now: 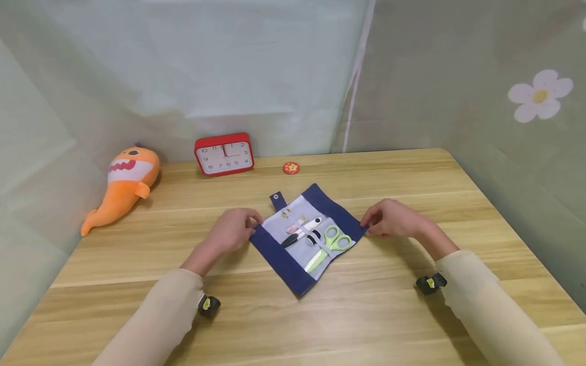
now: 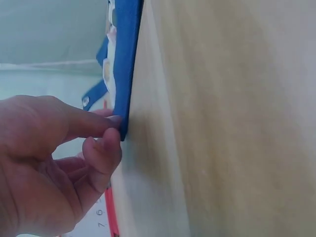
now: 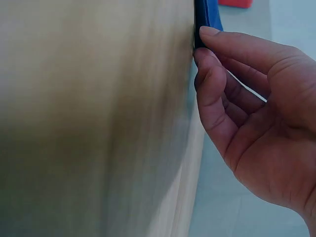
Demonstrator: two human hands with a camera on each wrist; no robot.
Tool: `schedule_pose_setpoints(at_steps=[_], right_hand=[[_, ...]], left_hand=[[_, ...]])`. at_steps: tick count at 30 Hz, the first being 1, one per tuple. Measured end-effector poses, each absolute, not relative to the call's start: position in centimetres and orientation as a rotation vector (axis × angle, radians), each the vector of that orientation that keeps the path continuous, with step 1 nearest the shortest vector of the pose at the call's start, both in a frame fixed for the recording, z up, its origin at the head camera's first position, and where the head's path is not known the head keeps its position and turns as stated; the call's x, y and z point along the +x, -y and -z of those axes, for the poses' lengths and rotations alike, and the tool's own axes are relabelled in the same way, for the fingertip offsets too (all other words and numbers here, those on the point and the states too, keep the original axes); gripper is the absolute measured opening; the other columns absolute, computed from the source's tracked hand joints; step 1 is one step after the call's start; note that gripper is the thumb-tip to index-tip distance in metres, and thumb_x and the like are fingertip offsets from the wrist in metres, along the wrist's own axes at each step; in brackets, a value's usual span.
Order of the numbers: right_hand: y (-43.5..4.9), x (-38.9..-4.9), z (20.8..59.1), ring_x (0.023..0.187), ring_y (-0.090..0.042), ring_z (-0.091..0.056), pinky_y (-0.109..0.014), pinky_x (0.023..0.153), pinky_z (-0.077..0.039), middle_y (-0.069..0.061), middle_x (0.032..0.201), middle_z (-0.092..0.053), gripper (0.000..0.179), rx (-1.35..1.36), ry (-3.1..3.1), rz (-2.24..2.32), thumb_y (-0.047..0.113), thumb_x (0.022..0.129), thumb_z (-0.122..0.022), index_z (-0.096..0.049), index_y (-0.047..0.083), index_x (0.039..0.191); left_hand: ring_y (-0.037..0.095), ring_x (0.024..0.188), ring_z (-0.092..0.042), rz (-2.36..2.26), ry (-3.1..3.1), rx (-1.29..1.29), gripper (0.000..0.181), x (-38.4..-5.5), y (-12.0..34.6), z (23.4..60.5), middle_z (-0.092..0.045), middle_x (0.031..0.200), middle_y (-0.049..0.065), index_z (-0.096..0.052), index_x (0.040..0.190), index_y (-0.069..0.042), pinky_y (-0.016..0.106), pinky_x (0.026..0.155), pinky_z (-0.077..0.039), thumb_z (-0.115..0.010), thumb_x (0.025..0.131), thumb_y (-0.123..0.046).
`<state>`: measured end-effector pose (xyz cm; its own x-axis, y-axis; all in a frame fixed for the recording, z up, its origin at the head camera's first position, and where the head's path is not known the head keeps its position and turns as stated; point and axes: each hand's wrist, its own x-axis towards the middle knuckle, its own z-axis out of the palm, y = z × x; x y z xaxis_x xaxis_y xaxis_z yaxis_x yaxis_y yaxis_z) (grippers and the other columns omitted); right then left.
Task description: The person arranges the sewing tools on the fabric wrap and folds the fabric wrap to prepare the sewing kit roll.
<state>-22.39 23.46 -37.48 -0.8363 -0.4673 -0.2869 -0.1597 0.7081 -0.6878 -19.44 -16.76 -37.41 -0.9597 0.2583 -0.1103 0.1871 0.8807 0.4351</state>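
Note:
A navy fabric roll-up pouch lies unfolded on the table, its pale grey lining facing up. My left hand pinches its left corner between thumb and finger; the left wrist view shows the navy edge there. At the opposite corner, my right hand pinches the navy cloth in the same way. Green-handled scissors sit in the lining under a grey strap. Beside them are a white and black tool, a small dark round item and a small pinkish item.
The pouch's snap tab points to the back. Behind stand a red clock and a small red round star piece. An orange plush shark leans at the table's left rear. Cloth walls surround the wooden table.

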Motion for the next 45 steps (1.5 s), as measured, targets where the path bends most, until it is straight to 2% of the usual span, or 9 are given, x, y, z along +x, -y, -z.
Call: schedule_pose_setpoints(at_steps=[5,12,16,27,30,34,37,41,45], right_hand=[[-23.6,-20.9,37.2,0.064,-0.014,-0.058,-0.027,0.057,-0.049,-0.002,0.08,-0.07,0.011,-0.5,-2.484,0.918,0.001,0.088,-0.078,-0.077,0.005,0.099],[-23.0,-19.0,37.2,0.06,-0.013,-0.061,-0.027,0.056,-0.051,-0.001,0.077,-0.072,0.008,-0.51,-2.451,0.941,0.003,0.087,-0.081,-0.076,0.006,0.093],[-22.6,-18.3,37.2,0.059,-0.013,-0.061,-0.028,0.055,-0.051,-0.001,0.074,-0.071,0.007,-0.516,-2.438,0.949,0.004,0.088,-0.081,-0.076,0.006,0.092],[-22.0,-17.3,37.1,0.054,-0.014,-0.06,-0.03,0.054,-0.054,-0.001,0.07,-0.07,0.008,-0.487,-2.381,0.959,0.005,0.087,-0.082,-0.074,0.008,0.087],[-21.9,-17.1,37.2,0.054,-0.014,-0.06,-0.03,0.053,-0.054,-0.001,0.07,-0.069,0.009,-0.497,-2.357,0.962,0.005,0.087,-0.081,-0.074,0.008,0.086],[-21.7,-17.0,37.4,0.054,-0.014,-0.06,-0.029,0.052,-0.054,-0.001,0.069,-0.069,0.009,-0.522,-2.337,0.968,0.004,0.087,-0.081,-0.073,0.008,0.086],[-21.8,-17.0,37.4,0.054,-0.014,-0.061,-0.028,0.053,-0.054,-0.001,0.069,-0.068,0.009,-0.543,-2.334,0.962,0.004,0.087,-0.081,-0.073,0.008,0.089],[-22.1,-17.1,37.3,0.058,-0.014,-0.061,-0.028,0.056,-0.053,0.0,0.073,-0.067,0.017,-0.59,-2.351,0.916,0.004,0.086,-0.082,-0.073,0.008,0.099],[-22.3,-17.3,37.1,0.061,-0.014,-0.06,-0.027,0.057,-0.052,0.0,0.076,-0.064,0.026,-0.623,-2.372,0.877,0.003,0.084,-0.084,-0.071,0.008,0.105]], left_hand=[[0.027,0.084,-0.066,-0.683,-2.969,0.286,0.017,-21.0,16.3,37.6,-0.073,0.091,0.012,-0.075,0.109,-0.004,0.044,0.081,-0.053,-0.071,0.094,-0.003],[0.034,0.093,-0.068,-0.68,-3.069,0.171,0.005,-22.4,15.5,38.1,-0.075,0.096,0.015,-0.073,0.097,-0.004,0.049,0.085,-0.054,-0.071,0.095,-0.008],[0.035,0.093,-0.068,-0.682,-3.103,0.103,0.007,-22.8,15.2,38.3,-0.075,0.094,0.014,-0.075,0.092,-0.005,0.049,0.084,-0.054,-0.073,0.096,-0.01],[0.032,0.109,-0.068,-0.786,-3.005,0.157,0.022,-23.2,15.3,38.1,-0.078,0.116,0.016,-0.077,0.119,-0.002,0.05,0.105,-0.051,-0.065,0.102,-0.007],[0.027,0.098,-0.071,-0.803,-2.954,0.187,0.025,-23.0,15.3,38.0,-0.077,0.121,0.015,-0.075,0.125,-0.003,0.048,0.101,-0.052,-0.064,0.102,-0.006],[0.026,0.095,-0.07,-0.782,-2.897,0.259,0.03,-22.6,15.6,38.2,-0.074,0.126,0.014,-0.071,0.132,-0.005,0.047,0.101,-0.049,-0.065,0.103,-0.01],[0.032,0.115,-0.066,-0.784,-2.885,0.328,0.031,-21.6,16.0,38.0,-0.072,0.132,0.016,-0.071,0.132,-0.005,0.053,0.111,-0.046,-0.067,0.102,-0.013],[0.029,0.104,-0.068,-0.789,-2.846,0.428,0.028,-18.9,16.5,37.3,-0.07,0.134,0.016,-0.074,0.126,-0.009,0.048,0.096,-0.056,-0.072,0.1,-0.019],[0.015,0.076,-0.06,-0.735,-2.765,0.546,0.026,-15.8,16.5,36.5,-0.073,0.113,0.005,-0.077,0.116,-0.016,0.031,0.069,-0.051,-0.082,0.094,-0.028]])
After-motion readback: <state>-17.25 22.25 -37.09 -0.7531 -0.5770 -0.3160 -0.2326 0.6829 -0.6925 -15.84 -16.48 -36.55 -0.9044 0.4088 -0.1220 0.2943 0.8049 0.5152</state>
